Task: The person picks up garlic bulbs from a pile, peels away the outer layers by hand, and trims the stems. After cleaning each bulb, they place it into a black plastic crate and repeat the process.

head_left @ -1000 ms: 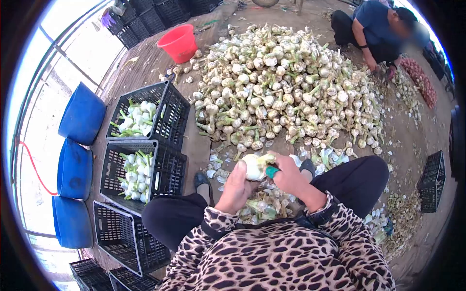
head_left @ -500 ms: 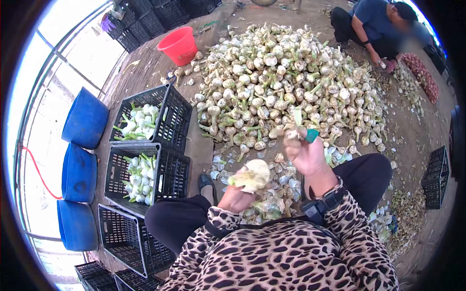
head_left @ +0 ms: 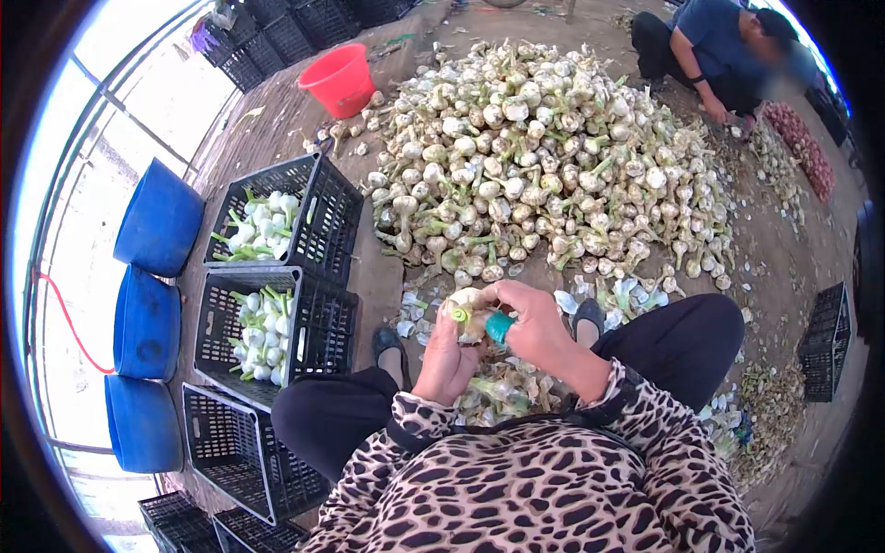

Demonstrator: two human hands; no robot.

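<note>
My left hand [head_left: 445, 358] grips a white garlic bulb [head_left: 464, 300] with a short green stem, held above my knees. My right hand [head_left: 528, 324] is closed around a knife with a teal handle [head_left: 498, 326] and meets the bulb from the right. Below the hands lies a heap of peeled skins and trimmings [head_left: 502, 392] between my legs. A large pile of untrimmed garlic [head_left: 544, 166] covers the ground just beyond my hands.
Two black crates [head_left: 323, 217] [head_left: 318, 327] on my left hold trimmed white bulbs; empty black crates [head_left: 235, 452] stand nearer. Blue barrels [head_left: 157, 217] line the left wall. A red bucket [head_left: 339, 81] sits behind the pile. Another person [head_left: 714, 51] crouches at the far right.
My right hand, raised and apart half a second ago, has come back down to the bulb. My left hand lifted the bulb and turned it, stem now pointing left.
</note>
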